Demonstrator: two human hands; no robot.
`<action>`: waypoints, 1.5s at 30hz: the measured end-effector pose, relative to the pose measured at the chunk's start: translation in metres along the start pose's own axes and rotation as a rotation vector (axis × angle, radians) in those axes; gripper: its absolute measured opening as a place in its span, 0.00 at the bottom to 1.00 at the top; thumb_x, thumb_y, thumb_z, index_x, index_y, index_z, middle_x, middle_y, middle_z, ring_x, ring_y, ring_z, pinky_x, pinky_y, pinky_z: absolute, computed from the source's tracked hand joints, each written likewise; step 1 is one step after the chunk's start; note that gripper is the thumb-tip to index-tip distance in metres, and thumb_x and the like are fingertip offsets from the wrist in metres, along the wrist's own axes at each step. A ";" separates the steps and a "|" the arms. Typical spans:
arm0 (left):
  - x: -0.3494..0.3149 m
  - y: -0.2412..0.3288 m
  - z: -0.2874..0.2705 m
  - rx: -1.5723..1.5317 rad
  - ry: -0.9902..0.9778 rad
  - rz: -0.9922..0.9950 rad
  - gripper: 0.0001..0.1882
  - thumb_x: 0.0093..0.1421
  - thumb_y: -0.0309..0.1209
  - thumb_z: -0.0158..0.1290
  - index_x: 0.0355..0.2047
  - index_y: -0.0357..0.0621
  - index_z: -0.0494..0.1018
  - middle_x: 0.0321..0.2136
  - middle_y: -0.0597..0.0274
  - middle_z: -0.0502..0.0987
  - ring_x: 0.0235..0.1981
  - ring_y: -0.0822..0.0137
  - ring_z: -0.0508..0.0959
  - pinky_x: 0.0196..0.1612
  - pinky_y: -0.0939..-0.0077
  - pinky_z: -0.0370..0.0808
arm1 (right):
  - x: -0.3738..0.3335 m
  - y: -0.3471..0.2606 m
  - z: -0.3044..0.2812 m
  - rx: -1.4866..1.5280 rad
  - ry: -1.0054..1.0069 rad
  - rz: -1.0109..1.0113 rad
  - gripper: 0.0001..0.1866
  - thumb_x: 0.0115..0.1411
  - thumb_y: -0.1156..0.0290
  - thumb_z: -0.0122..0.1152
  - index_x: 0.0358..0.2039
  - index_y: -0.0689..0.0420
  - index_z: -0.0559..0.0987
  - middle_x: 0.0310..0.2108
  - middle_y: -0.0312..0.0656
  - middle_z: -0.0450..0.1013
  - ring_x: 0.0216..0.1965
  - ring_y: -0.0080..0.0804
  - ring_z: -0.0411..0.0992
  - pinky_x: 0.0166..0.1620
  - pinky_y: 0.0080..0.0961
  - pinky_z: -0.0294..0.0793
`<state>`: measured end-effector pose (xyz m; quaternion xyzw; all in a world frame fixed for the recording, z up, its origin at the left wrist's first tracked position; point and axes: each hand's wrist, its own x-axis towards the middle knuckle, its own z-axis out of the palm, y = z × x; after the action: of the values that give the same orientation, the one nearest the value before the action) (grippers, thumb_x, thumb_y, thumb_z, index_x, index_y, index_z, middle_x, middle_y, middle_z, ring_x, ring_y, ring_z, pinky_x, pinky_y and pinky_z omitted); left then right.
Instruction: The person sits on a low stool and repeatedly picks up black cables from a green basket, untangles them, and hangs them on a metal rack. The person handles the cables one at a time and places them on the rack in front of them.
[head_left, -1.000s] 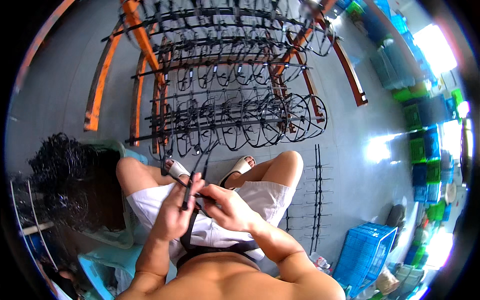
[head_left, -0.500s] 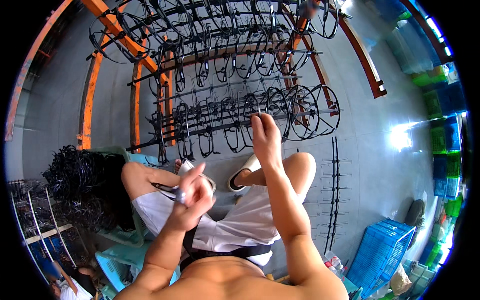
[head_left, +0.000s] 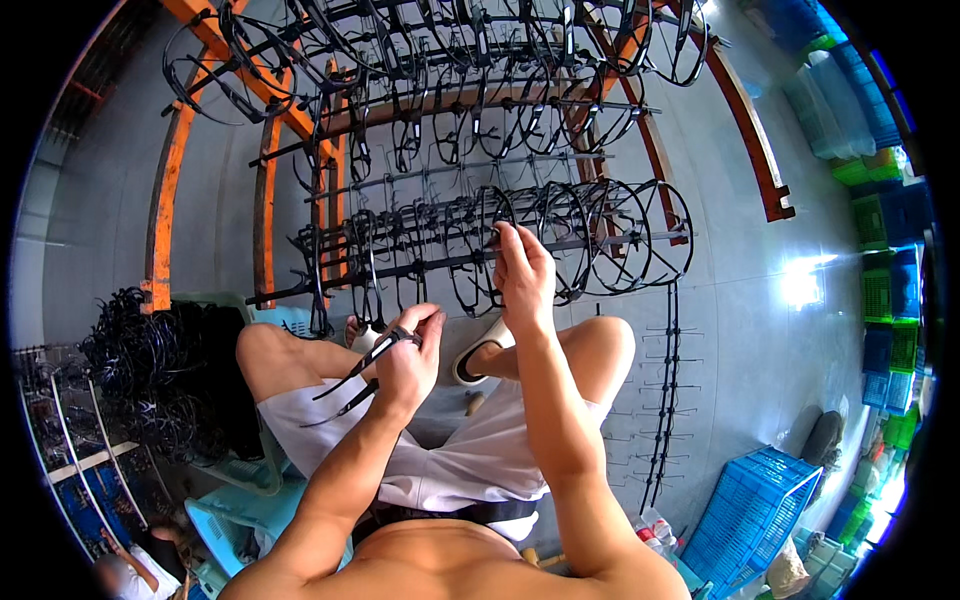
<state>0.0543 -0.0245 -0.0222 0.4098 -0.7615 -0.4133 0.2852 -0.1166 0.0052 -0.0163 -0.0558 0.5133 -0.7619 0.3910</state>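
Here, two hands (head_left: pixel 406 355) (head_left: pixel 526 275) show, the left holding one two-pronged black piece (head_left: pixel 379 349).

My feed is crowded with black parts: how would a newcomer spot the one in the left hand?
From the orange rack, drop to the white shorts. Just above, the left hand holds the black part, two prongs pointing down-left across them. It is off the rack, unlike its hanging neighbours.

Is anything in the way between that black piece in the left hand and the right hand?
Possibly: in this view, a black loop hanging from a low bar lies between the left hand, holding the black piece, and the right hand. Depth is unclear.
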 end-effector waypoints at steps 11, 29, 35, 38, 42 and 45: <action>0.005 0.009 0.004 -0.257 -0.014 -0.116 0.08 0.62 0.27 0.52 0.39 0.35 0.72 0.31 0.57 0.80 0.32 0.73 0.78 0.37 0.82 0.73 | -0.062 0.043 -0.040 -0.192 -0.132 -0.242 0.13 0.63 0.76 0.51 0.48 0.64 0.72 0.41 0.34 0.60 0.39 0.19 0.63 0.42 0.16 0.65; -0.013 0.036 -0.051 -0.647 -0.180 -0.324 0.23 0.69 0.44 0.34 0.50 0.38 0.66 0.38 0.56 0.75 0.40 0.69 0.73 0.47 0.76 0.67 | -0.105 0.005 -0.014 -0.975 -0.038 -0.694 0.28 0.56 0.75 0.59 0.56 0.63 0.63 0.51 0.55 0.58 0.50 0.51 0.58 0.52 0.38 0.61; -0.011 0.048 -0.075 -0.495 -0.332 -0.073 0.34 0.68 0.53 0.23 0.52 0.36 0.66 0.54 0.52 0.64 0.57 0.67 0.62 0.59 0.72 0.54 | -0.155 -0.012 0.012 -0.293 -0.547 0.186 0.16 0.62 0.67 0.54 0.47 0.62 0.69 0.30 0.38 0.69 0.30 0.25 0.69 0.35 0.21 0.69; -0.010 0.039 -0.082 -0.494 -0.420 -0.155 0.21 0.67 0.40 0.38 0.51 0.36 0.67 0.36 0.55 0.77 0.38 0.68 0.74 0.42 0.75 0.71 | -0.147 -0.040 0.005 0.095 -0.293 -0.151 0.13 0.64 0.67 0.49 0.44 0.63 0.69 0.25 0.35 0.67 0.21 0.17 0.63 0.24 0.14 0.62; 0.000 0.052 -0.064 -0.230 0.015 0.170 0.19 0.55 0.26 0.54 0.49 0.38 0.70 0.34 0.57 0.72 0.32 0.65 0.72 0.34 0.76 0.70 | -0.118 -0.091 0.018 -0.521 -0.443 -0.385 0.16 0.55 0.73 0.53 0.44 0.65 0.72 0.24 0.38 0.71 0.21 0.23 0.65 0.27 0.19 0.64; 0.006 0.071 -0.086 -0.145 -0.454 0.462 0.13 0.51 0.30 0.58 0.37 0.41 0.74 0.29 0.60 0.72 0.29 0.58 0.70 0.36 0.67 0.66 | -0.108 -0.107 0.019 -0.948 -0.703 -0.518 0.18 0.46 0.73 0.61 0.40 0.63 0.75 0.23 0.37 0.71 0.25 0.31 0.67 0.36 0.27 0.67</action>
<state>0.0904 -0.0410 0.0825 0.1023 -0.8472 -0.4713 0.2230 -0.0904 0.0794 0.1156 -0.5913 0.6054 -0.4582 0.2720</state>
